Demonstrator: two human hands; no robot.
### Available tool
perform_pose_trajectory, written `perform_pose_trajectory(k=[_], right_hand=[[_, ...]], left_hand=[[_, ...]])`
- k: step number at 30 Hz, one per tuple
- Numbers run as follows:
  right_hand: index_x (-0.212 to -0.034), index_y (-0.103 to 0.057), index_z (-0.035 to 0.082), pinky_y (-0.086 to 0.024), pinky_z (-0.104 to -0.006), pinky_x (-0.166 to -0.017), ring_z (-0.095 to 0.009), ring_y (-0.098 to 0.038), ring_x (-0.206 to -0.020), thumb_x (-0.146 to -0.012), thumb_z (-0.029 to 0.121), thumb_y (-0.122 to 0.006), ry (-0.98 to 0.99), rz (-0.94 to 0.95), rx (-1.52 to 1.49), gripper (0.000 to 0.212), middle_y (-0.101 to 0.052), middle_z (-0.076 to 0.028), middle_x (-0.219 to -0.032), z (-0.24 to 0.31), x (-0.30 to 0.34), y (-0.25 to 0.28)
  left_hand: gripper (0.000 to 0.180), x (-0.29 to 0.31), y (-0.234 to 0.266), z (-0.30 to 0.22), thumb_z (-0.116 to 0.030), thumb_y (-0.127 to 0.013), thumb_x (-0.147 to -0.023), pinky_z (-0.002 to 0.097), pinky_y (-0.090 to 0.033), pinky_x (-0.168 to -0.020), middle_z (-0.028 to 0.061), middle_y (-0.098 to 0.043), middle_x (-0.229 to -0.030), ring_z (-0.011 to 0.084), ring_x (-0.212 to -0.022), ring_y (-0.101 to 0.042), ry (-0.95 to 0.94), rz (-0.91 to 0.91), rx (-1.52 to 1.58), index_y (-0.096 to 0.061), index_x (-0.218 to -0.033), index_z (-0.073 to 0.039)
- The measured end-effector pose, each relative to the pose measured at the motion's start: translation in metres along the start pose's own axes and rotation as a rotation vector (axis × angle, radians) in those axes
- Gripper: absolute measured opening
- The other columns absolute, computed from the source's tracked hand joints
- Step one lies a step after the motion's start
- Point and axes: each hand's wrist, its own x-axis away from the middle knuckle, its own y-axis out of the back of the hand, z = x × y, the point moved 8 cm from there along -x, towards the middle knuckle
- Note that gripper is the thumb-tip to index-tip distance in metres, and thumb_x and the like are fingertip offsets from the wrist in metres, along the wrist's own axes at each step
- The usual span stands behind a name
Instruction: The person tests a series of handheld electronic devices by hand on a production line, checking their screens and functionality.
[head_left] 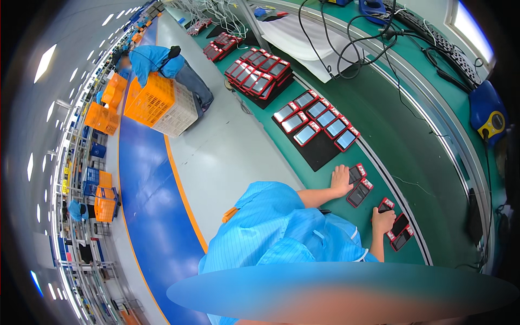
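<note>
My left hand (341,182) lies on the green bench with its fingers stretched out, touching the side of a dark-screened handheld device (357,173) with a red edge. Just below that device is a second one like it (359,193). Farther right, my right hand (383,221) has its thumb and fingers closed around another red-edged handheld device (385,206), partly covered by the hand. Beside my right hand lie two more devices, one of them with a dark screen (401,239). Beyond my left hand, several devices with lit screens (326,118) stand in rows on a black mat (317,154).
Stacks of similar devices (259,73) sit farther along the bench. Black cables (357,40), a keyboard (433,38) and a blue-and-yellow unit (490,116) are on the shelf at right. On the left, a person in blue (157,62) bends over orange crates (149,100).
</note>
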Motion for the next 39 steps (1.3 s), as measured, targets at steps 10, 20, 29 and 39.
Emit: perform_pose_trajectory(k=[10, 20, 29, 39], right_hand=[[-0.1, -0.053, -0.003, -0.055, -0.0479, -0.078, -0.037, -0.064, -0.094, -0.071, 0.047, -0.075, 0.002, -0.001, 0.008, 0.062, -0.059, -0.02, -0.102, -0.002, 0.004, -0.002], [-0.101, -0.054, -0.004, -0.055, -0.0476, -0.078, -0.038, -0.065, -0.094, -0.072, 0.048, -0.074, 0.018, -0.011, 0.022, 0.063, -0.06, -0.021, -0.102, 0.001, 0.004, 0.002], [-0.1, -0.054, -0.003, -0.056, -0.0475, -0.077, -0.037, -0.066, -0.093, -0.072, 0.049, -0.074, 0.023, -0.019, 0.026, 0.062, -0.06, -0.021, -0.101, 0.001, 0.005, 0.002], [-0.102, -0.053, -0.003, -0.056, -0.0477, -0.078, -0.038, -0.066, -0.093, -0.072, 0.049, -0.073, 0.024, -0.024, 0.02, 0.063, -0.061, -0.02, -0.102, 0.001, 0.004, -0.001]], left_hand=[[0.068, 0.005, -0.004, 0.002, -0.02, -0.083, -0.066, 0.0459, -0.042, -0.093, 0.0156, -0.047, -0.118, 0.0349, -0.112, -0.046, 0.012, 0.007, 0.016, -0.049, -0.121, 0.0], [0.066, 0.007, -0.002, 0.003, -0.02, -0.085, -0.065, 0.0445, -0.042, -0.092, 0.0144, -0.047, -0.117, 0.0337, -0.112, -0.046, 0.031, -0.006, 0.011, -0.049, -0.117, -0.001], [0.067, 0.007, 0.0, 0.002, -0.02, -0.085, -0.065, 0.0448, -0.042, -0.092, 0.0148, -0.047, -0.118, 0.0341, -0.112, -0.046, 0.02, -0.023, 0.015, -0.049, -0.118, 0.0], [0.067, 0.007, 0.001, 0.001, -0.02, -0.083, -0.066, 0.0457, -0.042, -0.091, 0.0151, -0.047, -0.118, 0.0345, -0.111, -0.046, 0.022, -0.024, 0.015, -0.049, -0.119, 0.0]])
